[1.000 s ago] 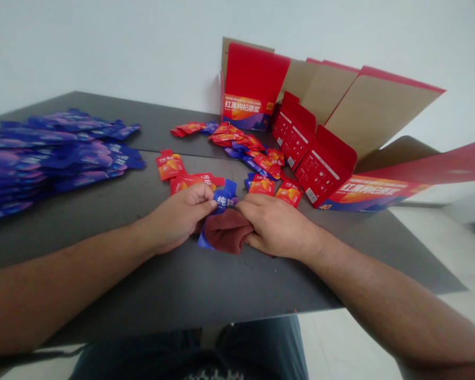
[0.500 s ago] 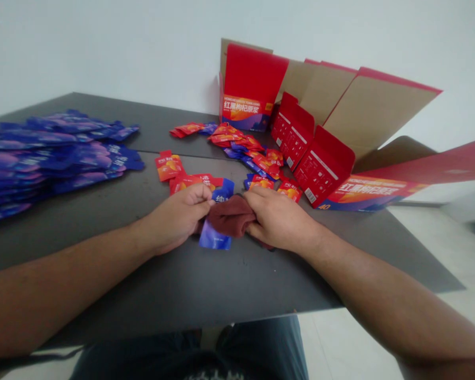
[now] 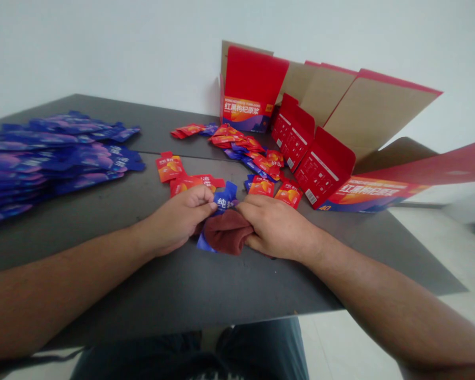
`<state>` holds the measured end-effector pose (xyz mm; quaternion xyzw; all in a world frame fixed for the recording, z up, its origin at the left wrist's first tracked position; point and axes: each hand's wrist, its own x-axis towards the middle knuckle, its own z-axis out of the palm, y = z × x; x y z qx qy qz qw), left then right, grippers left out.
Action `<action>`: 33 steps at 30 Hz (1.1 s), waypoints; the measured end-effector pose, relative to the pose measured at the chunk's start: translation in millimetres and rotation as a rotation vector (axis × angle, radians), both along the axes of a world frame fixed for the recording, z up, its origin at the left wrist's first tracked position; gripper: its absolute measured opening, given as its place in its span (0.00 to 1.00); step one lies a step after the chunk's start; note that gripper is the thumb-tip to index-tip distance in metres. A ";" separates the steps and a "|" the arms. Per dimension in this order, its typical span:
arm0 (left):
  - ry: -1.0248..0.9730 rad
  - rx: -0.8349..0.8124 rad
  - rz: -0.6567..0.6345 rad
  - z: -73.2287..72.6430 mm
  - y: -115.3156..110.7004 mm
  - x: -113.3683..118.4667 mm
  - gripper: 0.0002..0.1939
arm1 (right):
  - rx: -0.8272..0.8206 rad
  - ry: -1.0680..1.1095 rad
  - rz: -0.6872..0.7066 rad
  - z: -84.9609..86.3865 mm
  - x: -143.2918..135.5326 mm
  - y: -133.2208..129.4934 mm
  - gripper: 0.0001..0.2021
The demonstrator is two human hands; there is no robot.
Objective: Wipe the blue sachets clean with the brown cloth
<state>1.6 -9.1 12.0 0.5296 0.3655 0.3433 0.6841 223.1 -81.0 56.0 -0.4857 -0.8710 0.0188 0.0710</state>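
Note:
Between my hands is a blue sachet (image 3: 224, 199) with white lettering, its upper end showing above a folded brown cloth (image 3: 226, 232). My left hand (image 3: 188, 214) pinches the sachet's left edge with thumb and finger. The cloth is gripped in my right hand (image 3: 275, 227) and lies across the sachet, hiding its middle. A lower corner of the sachet sticks out beneath the cloth. Just beyond my left hand lie red sachets (image 3: 188, 183). More red sachets (image 3: 288, 193) lie right behind my right hand.
A large stack of blue-purple sachets (image 3: 55, 163) covers the table's left. Red and blue sachets (image 3: 237, 141) are heaped at the middle back. An open red carton (image 3: 247, 79) stands at the back right, flaps raised. The grey table's (image 3: 206, 290) front edge is near my legs.
My right hand has shifted the brown cloth down over the sachet, so more of its upper end shows and less of its lower end. My left hand has barely moved.

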 end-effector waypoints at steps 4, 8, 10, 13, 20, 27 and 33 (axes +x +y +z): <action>0.016 -0.039 0.012 0.9 -0.4 0.2 0.10 | 0.014 0.013 -0.086 0.0 0.6 0.2 0.11; 0.022 -0.031 0.017 -0.2 0.5 0.3 0.10 | 0.013 0.007 -0.083 -0.4 0.2 0.6 0.09; 0.019 0.007 0.001 -1.6 1.4 0.1 0.09 | 0.010 0.001 -0.016 -1.0 -0.3 0.2 0.10; 0.005 0.010 -0.005 -3.1 2.2 -0.2 0.08 | 0.020 0.011 -0.036 -1.9 -0.1 0.4 0.09; 0.025 0.003 -0.007 -1.8 1.0 -0.6 0.09 | 0.019 0.007 -0.038 -1.6 -0.2 -0.5 0.10; 0.001 -0.041 -0.010 -1.3 0.7 -0.8 0.09 | 0.028 0.017 -0.104 -1.0 -0.3 1.1 0.08; 0.046 0.004 0.001 -2.4 1.7 -1.4 0.09 | 0.015 0.013 -0.047 -1.2 -0.4 0.1 0.10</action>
